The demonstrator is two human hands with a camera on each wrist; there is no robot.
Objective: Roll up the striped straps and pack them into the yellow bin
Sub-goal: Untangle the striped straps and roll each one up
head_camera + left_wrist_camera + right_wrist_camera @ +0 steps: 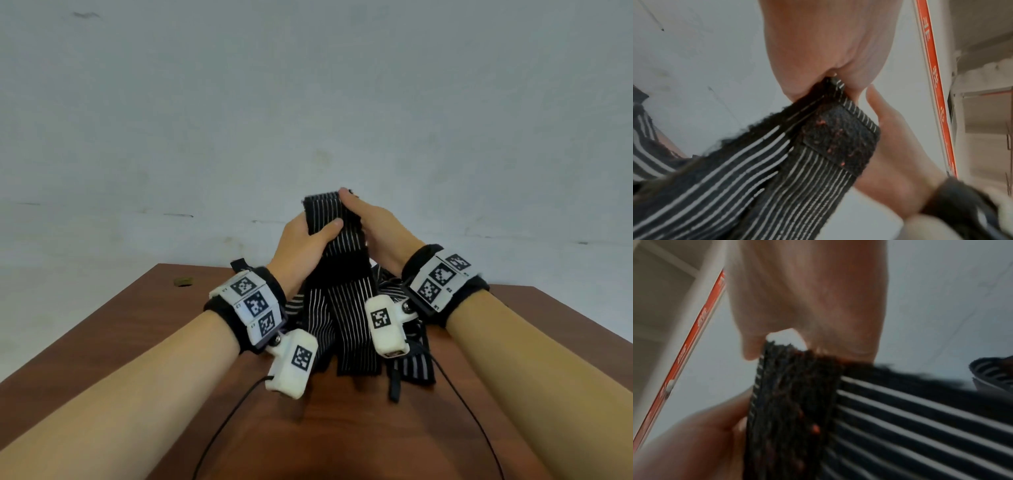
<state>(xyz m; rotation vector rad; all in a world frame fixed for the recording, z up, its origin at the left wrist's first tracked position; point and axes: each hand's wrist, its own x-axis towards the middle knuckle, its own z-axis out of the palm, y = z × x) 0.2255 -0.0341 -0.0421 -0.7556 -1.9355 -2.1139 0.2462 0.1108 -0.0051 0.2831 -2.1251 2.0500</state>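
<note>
A black strap with white stripes (342,250) is held upright above the table, its top end between both hands. My left hand (308,240) grips its left edge, thumb across the striped front. My right hand (373,222) holds the right edge, with the thumb up at the top corner. The left wrist view shows the strap's end (838,134) with a black hook-and-loop patch. In the right wrist view that patch (793,402) fills the centre, pinched from above. More striped straps (346,329) lie heaped on the table under my wrists. The yellow bin is out of view.
The brown wooden table (137,325) has its far edge just behind the heap, with a small hole (182,282) at the far left. Black cables (226,421) run from the wrist cameras across the table. A pale wall stands behind.
</note>
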